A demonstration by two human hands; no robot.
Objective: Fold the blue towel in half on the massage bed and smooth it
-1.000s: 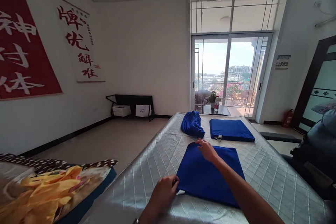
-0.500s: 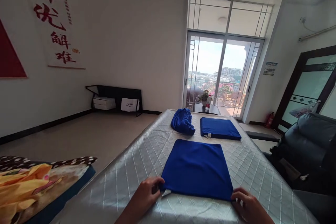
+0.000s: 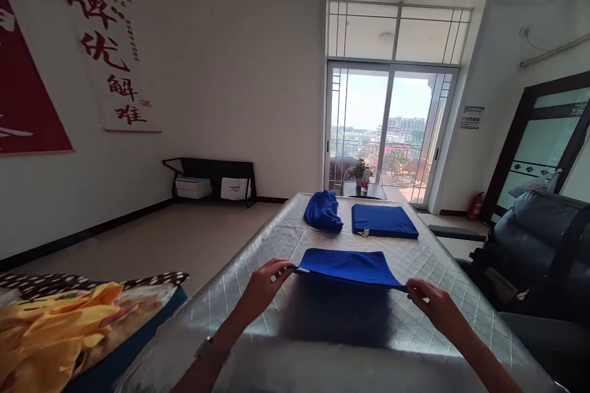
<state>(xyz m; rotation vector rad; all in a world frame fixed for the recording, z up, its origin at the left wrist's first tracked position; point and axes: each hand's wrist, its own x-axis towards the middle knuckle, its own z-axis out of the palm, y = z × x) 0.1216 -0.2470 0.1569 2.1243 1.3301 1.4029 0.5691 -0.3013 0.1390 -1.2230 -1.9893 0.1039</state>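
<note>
A blue cloth (image 3: 348,266) is stretched between my two hands, its near edge lifted off the silver quilted surface (image 3: 230,313). My left hand (image 3: 270,276) pinches the near left corner, beside a small white tag. At the near right corner, my right hand (image 3: 426,296) is closed on the fabric. The far edge of the cloth appears low, close to the surface; whether it touches is hard to tell. Beyond it lie a neat stack of folded blue cloths (image 3: 385,221) on the right and a crumpled blue cloth (image 3: 322,212) on the left.
To the left is a yellow patterned blanket (image 3: 69,325). A black leather chair (image 3: 544,252) stands close on the right. Past the far end are a small dark table (image 3: 364,190) with a bottle and plant, and a sliding glass door (image 3: 359,110).
Both hands have raised the near edge of the cloth and moved it away from me, toward the stack. Earlier the cloth lay flat. The view has shifted slightly left.
</note>
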